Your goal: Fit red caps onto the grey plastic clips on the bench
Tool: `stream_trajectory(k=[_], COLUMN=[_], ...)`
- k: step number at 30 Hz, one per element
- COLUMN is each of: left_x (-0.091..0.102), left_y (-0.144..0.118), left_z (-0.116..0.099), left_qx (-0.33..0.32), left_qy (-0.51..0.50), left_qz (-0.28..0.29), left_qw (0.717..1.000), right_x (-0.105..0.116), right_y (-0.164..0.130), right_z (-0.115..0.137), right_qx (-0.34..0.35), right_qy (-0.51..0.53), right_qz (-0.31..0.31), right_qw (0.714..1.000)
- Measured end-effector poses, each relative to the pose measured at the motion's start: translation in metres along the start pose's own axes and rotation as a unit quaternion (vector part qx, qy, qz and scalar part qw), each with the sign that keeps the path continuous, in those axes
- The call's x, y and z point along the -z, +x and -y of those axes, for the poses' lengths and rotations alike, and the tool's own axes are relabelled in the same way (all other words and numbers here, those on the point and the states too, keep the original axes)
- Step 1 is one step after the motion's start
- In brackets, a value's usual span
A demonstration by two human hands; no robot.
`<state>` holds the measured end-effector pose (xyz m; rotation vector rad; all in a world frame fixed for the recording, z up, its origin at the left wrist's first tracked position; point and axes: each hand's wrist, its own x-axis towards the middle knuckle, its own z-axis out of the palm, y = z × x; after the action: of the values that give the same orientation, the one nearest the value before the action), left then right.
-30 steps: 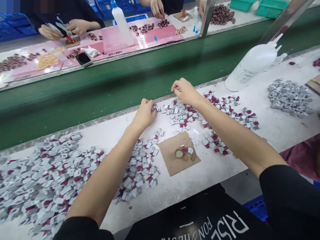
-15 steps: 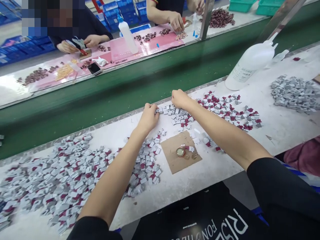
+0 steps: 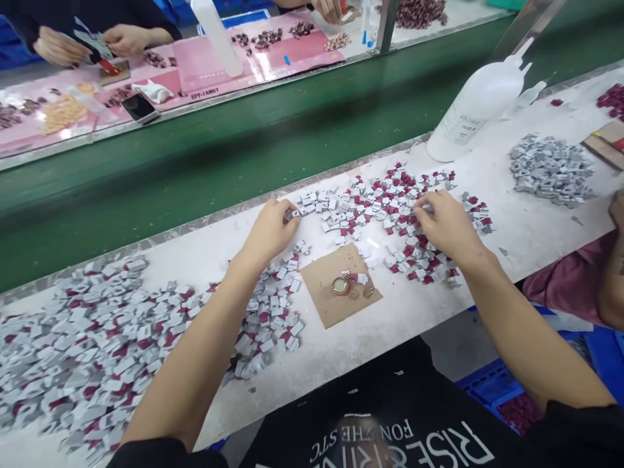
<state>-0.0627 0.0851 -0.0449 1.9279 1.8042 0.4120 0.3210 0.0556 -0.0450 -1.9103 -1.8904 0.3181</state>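
Note:
Small grey and maroon parts [image 3: 370,198] lie scattered on the white bench [image 3: 341,357] in front of me. My left hand [image 3: 268,231] rests at the left end of a row of these parts by the bench's far edge, fingers curled on one small grey part [image 3: 291,213]. Palm down, my right hand [image 3: 446,224] lies on the scatter further right, fingers bent over the pieces; whether it grips one is hidden. Between the hands lies a brown cardboard square [image 3: 338,292] with a small round gold item [image 3: 340,285] on it.
A large heap of grey and maroon parts [image 3: 88,338] fills the left. A grey pile [image 3: 550,169] and a tipped white bottle [image 3: 475,107] sit right. Beyond a green conveyor belt [image 3: 219,149], other people's hands [image 3: 121,42] work on a pink mat [image 3: 205,62]. Another person's arm [image 3: 615,260] shows at right.
My right hand has moved from the bench's far edge, near the left hand, to the right and nearer me, onto the maroon and grey scatter. The left hand stays put.

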Motion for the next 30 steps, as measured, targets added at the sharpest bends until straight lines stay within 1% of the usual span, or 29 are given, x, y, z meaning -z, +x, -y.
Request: stream_trajectory(k=[2,4,6,7,8,9,11,12,14,16,19,21,22,24,27,30], left_x=[0.001,0.003,0.005,0.006,0.006,0.006,0.005,0.004,0.001,-0.001,-0.005,-0.008,-0.010,-0.012,-0.013,-0.016], left_y=[-0.007,-0.016,-0.025,-0.030,-0.036,-0.042,-0.057,-0.066,-0.084,-0.103,-0.127,-0.138,-0.142,-0.148,-0.152,-0.155], left_z=[-0.002,-0.005,-0.009,-0.012,-0.015,-0.019,-0.027,-0.031,-0.041,-0.050,-0.067,-0.078,-0.083,-0.091,-0.095,-0.092], left_qx=[0.002,0.002,-0.012,-0.024,-0.033,-0.038,-0.026,-0.014,0.005,0.013,0.012,0.005,-0.002,-0.021,-0.041,-0.032], left_qy=[-0.010,-0.031,-0.055,-0.070,-0.093,-0.128,-0.230,-0.283,-0.360,-0.396,-0.425,-0.440,-0.444,-0.441,-0.430,-0.435], left_qz=[0.000,-0.006,-0.025,-0.040,-0.055,-0.066,-0.068,-0.059,-0.034,-0.012,0.024,0.047,0.050,0.047,0.051,0.056], left_qw=[1.000,0.999,0.998,0.996,0.994,0.989,0.970,0.957,0.932,0.918,0.905,0.897,0.895,0.896,0.900,0.898], right_x=[0.001,0.006,0.014,0.018,0.021,0.023,0.024,0.023,0.018,0.011,0.004,0.003,0.003,0.004,0.007,0.007], right_y=[-0.010,-0.017,-0.024,-0.028,-0.033,-0.039,-0.053,-0.060,-0.074,-0.087,-0.103,-0.110,-0.113,-0.117,-0.121,-0.123], right_z=[-0.011,-0.010,-0.001,0.006,0.014,0.022,0.039,0.048,0.063,0.075,0.091,0.101,0.105,0.113,0.119,0.119], right_qx=[0.011,0.017,-0.004,-0.019,-0.032,-0.040,-0.043,-0.046,-0.062,-0.079,-0.093,-0.097,-0.095,-0.086,-0.073,-0.068], right_qy=[0.012,0.034,0.082,0.122,0.172,0.227,0.335,0.381,0.457,0.514,0.575,0.600,0.606,0.602,0.573,0.536], right_qz=[-0.041,-0.087,-0.128,-0.138,-0.135,-0.115,-0.036,0.009,0.075,0.108,0.132,0.151,0.162,0.174,0.168,0.173], right_qw=[0.999,0.995,0.988,0.983,0.975,0.966,0.941,0.924,0.884,0.847,0.802,0.780,0.773,0.775,0.799,0.824])
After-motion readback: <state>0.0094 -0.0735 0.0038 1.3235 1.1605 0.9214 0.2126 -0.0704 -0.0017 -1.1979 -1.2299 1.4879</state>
